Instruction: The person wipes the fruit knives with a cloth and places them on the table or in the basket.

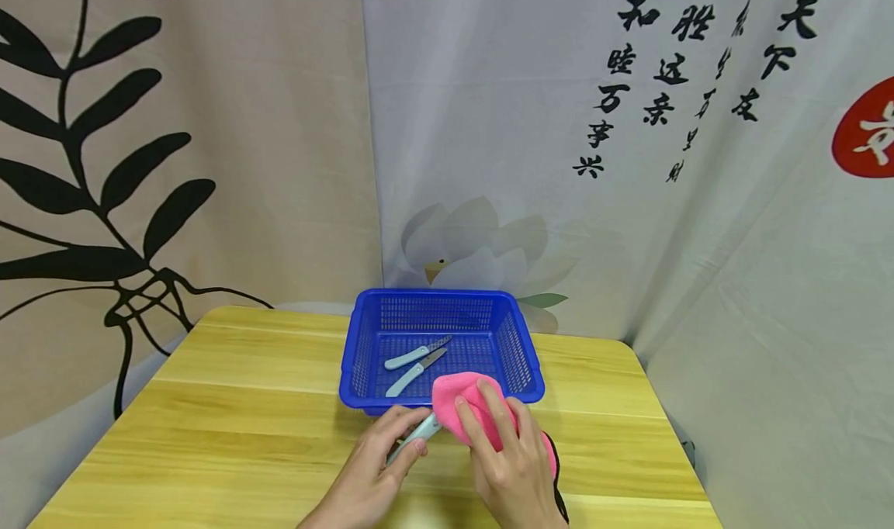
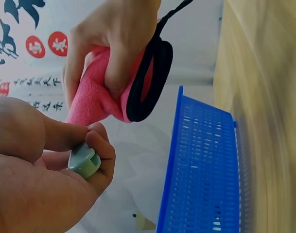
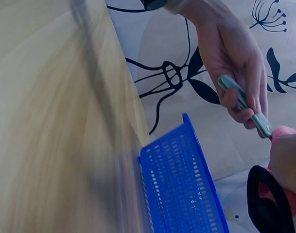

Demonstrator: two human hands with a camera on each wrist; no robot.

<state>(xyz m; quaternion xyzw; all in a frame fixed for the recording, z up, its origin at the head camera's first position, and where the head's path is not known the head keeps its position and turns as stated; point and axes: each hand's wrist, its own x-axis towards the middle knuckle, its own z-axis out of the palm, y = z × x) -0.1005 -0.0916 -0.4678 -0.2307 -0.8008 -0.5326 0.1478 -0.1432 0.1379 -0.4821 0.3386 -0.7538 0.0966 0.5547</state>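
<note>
Between my left fingers and thumb I grip the pale green-blue handle of a knife (image 1: 417, 439); its blade is hidden behind a fuzzy pink cloth (image 1: 469, 405) with black trim. My left hand (image 1: 373, 467) is just in front of the blue basket. On the other side, my right hand (image 1: 513, 467) holds the cloth, fingers spread over it and thumb pressing into its folds. In the left wrist view the butt of the knife handle (image 2: 84, 161) faces the camera. The right wrist view shows the handle (image 3: 247, 107) running up to the cloth.
A blue plastic basket (image 1: 436, 402) with perforated walls stands at the table's back edge. Inside lie a serrated knife (image 1: 417, 352) and a plain-bladed knife (image 1: 416, 372), both with pale blue handles. The wooden table (image 1: 244, 405) backs onto a printed curtain (image 1: 279, 126).
</note>
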